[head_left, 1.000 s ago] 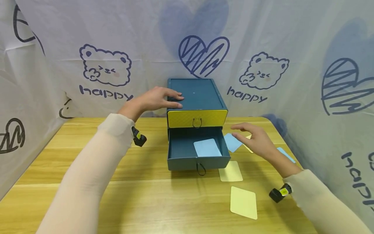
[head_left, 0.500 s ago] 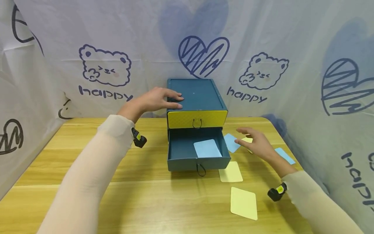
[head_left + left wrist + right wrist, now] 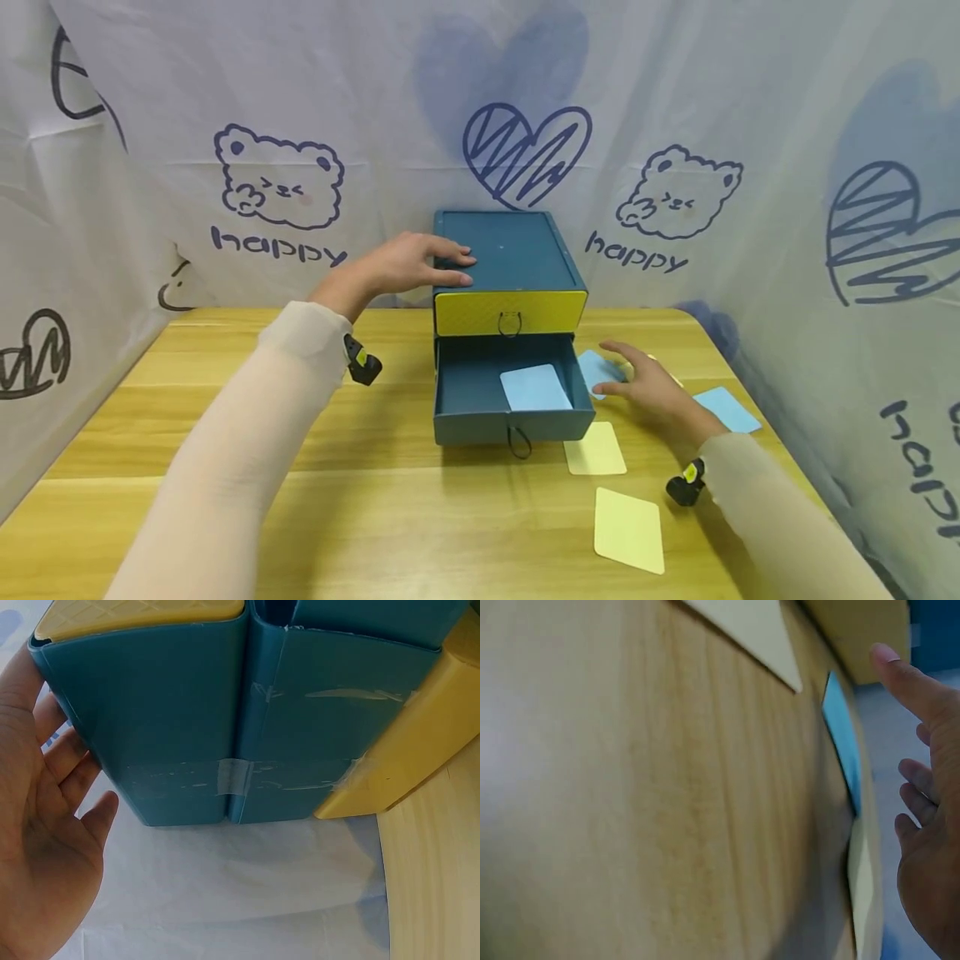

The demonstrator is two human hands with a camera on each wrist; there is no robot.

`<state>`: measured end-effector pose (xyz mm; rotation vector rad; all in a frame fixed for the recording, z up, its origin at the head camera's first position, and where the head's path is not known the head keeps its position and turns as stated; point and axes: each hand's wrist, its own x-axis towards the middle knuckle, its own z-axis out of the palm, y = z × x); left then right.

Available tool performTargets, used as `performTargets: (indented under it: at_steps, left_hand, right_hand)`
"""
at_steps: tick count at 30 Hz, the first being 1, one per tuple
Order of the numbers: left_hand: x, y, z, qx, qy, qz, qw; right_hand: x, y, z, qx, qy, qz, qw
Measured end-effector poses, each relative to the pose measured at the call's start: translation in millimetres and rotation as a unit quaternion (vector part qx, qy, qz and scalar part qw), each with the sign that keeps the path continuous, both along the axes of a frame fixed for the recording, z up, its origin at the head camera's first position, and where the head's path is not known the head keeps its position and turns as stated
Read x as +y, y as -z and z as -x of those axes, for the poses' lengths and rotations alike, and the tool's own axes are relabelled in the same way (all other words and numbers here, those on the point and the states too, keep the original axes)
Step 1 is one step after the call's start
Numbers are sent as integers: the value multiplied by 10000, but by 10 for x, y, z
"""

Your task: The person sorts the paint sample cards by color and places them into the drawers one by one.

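A small dark-blue cabinet (image 3: 510,250) has a yellow top drawer (image 3: 468,314), pushed in. Below it a blue drawer (image 3: 472,429) stands pulled out, with a light-blue card (image 3: 536,389) lying inside. My left hand (image 3: 412,262) rests on the cabinet's top left edge; in the left wrist view its fingers lie along the taped side (image 3: 150,712). Right of the drawer, my right hand (image 3: 648,387) is over a blue card (image 3: 592,365) on the table, thumb and fingers spread apart. In the right wrist view that blue card (image 3: 842,742) lies below the hand; contact cannot be made out.
Two yellow cards, one (image 3: 596,452) by the drawer's front corner and one (image 3: 628,531) nearer, lie on the wooden table (image 3: 375,517). Another blue card (image 3: 727,410) is by the right edge. A yellow card is partly hidden behind my right hand. A patterned cloth (image 3: 405,183) hangs behind.
My right hand has come down toward the table, over the blue card beside the drawer. My left hand stays on the cabinet top. The head view has tilted slightly.
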<state>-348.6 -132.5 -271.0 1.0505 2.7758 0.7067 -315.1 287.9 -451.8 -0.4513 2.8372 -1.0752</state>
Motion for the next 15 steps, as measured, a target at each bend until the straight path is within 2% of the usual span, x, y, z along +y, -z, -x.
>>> performTargets:
  at_steps: [8, 15]
  left_hand:
    - [36, -20, 12, 163, 72, -2, 9998]
    - [2, 3, -2, 64, 3, 15, 10000]
  right_hand:
    - [42, 197, 90, 172, -256, 80, 9995]
    - [-22, 290, 98, 480, -204, -511, 9973]
